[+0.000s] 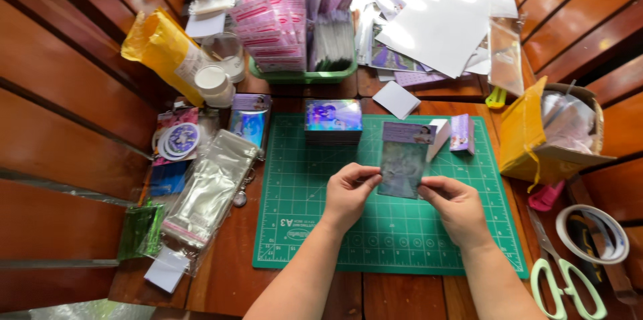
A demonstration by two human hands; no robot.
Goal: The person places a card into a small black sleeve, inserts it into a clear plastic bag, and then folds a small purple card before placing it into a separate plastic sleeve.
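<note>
Both hands hold a small clear-sleeved picture card with a purple header strip, upright above the green cutting mat. My left hand pinches its left edge; my right hand pinches its lower right edge. Behind the card on the mat stands a stack of shiny holographic cards. A small white box and a purple packet lie just right of the card.
Clear plastic sleeves lie left of the mat. A green tray of pink packets sits at the back, white papers to its right. A yellow-lined cardboard box, tape roll and green scissors are at right.
</note>
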